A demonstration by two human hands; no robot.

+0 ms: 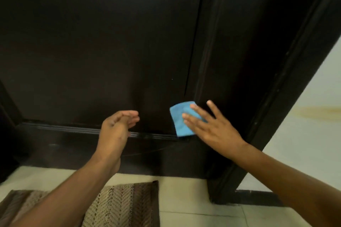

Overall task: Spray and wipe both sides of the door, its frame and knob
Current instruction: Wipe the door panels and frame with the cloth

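Two bare forearms reach forward and upward from the bottom of the view. The left hand (118, 127) hangs in the air, thumb side up, fingers loosely extended and holding nothing. The right hand (212, 125) lies flat, palm forward, fingers (199, 111) straight and spread, angled up and to the left.

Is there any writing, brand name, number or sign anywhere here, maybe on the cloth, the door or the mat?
None can be read.
The blue cloth under the right hand shows no label.
The dark door and its frame carry no sign or number.
The mat has only a woven herringbone pattern.
The left hand holds nothing.
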